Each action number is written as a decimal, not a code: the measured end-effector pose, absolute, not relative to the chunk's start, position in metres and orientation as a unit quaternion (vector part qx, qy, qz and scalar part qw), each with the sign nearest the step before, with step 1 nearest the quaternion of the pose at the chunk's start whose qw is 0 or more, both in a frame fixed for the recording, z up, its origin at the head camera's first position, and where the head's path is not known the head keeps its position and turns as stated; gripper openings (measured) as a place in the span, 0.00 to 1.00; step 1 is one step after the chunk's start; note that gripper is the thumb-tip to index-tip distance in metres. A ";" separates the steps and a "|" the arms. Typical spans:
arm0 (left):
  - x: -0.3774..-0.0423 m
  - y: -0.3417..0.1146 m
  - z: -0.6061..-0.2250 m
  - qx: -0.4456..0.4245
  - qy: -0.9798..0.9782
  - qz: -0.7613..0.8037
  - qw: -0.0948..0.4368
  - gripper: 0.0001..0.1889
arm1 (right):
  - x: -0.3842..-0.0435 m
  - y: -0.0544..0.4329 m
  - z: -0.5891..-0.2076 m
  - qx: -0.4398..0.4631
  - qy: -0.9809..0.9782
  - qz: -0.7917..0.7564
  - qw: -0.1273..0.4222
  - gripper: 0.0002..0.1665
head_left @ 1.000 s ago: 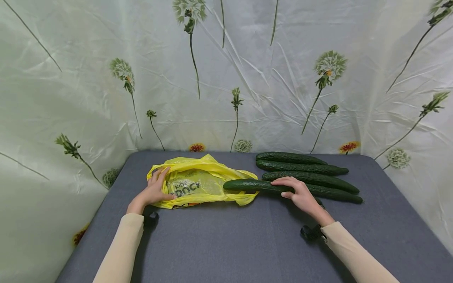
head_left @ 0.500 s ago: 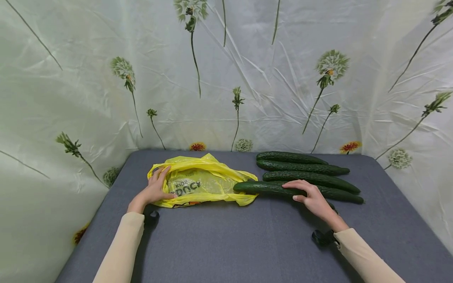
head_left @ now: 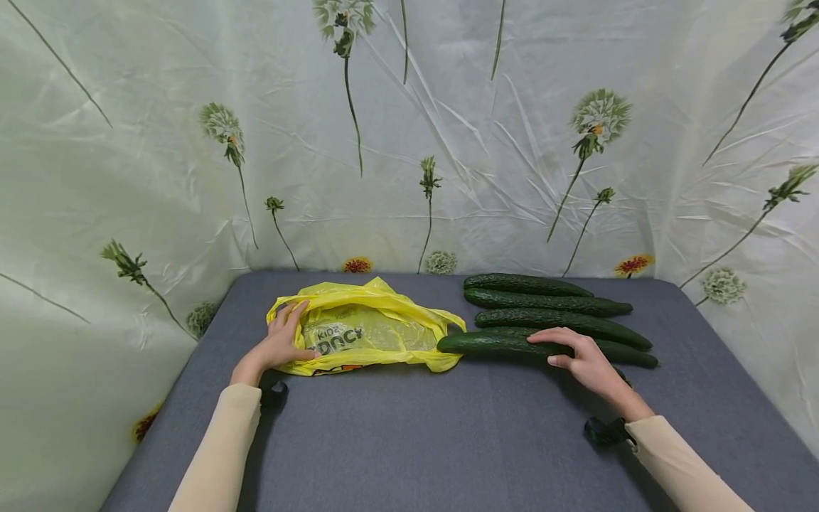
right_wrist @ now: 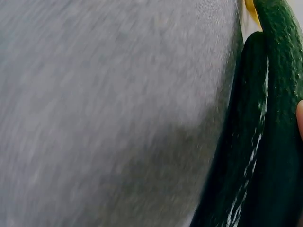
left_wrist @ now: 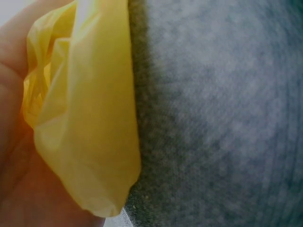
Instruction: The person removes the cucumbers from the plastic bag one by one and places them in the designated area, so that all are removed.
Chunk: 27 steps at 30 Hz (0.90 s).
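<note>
My right hand (head_left: 585, 363) grips a long dark green cucumber (head_left: 483, 343) from above near its middle, fingers over the far side and thumb on the near side. Its left end overlaps the right edge of a crumpled yellow plastic bag (head_left: 377, 359) lying with its mouth spread. In the right wrist view the gripped cucumber (right_wrist: 281, 75) runs beside another cucumber (right_wrist: 246, 109), with a fingertip at the right edge. My left hand (head_left: 278, 345) holds the bag's left end, fingers over its rim and thumb at the front edge; yellow plastic (left_wrist: 94, 118) lies against the palm.
Several more cucumbers (head_left: 557, 304) lie side by side at the back right of the grey cloth-covered table (head_left: 409, 441). A white curtain (head_left: 499, 142) printed with dandelions hangs behind the table and along both sides. Each wrist wears a small black camera (head_left: 604, 432).
My right hand has moved to the right with the cucumber, drawing its left end back from over the bag's mouth to the bag's right edge. The left hand has stayed in place.
</note>
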State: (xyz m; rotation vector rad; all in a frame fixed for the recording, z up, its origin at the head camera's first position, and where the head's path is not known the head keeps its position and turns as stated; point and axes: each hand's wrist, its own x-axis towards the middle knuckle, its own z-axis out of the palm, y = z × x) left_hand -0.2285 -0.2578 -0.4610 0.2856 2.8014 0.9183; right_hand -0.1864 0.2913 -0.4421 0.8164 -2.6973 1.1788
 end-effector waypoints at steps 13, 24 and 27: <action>-0.226 -0.257 -0.456 0.094 0.943 0.306 0.093 0.55 | -0.178 0.315 -0.442 0.267 -0.877 0.396 0.043 0.25; -0.226 -0.255 -0.455 0.095 0.941 0.310 0.091 0.55 | -0.173 0.332 -0.443 0.263 -0.878 0.400 0.028 0.23; -0.226 -0.255 -0.455 0.092 0.941 0.312 0.095 0.55 | -0.172 0.337 -0.444 0.263 -0.878 0.399 0.024 0.23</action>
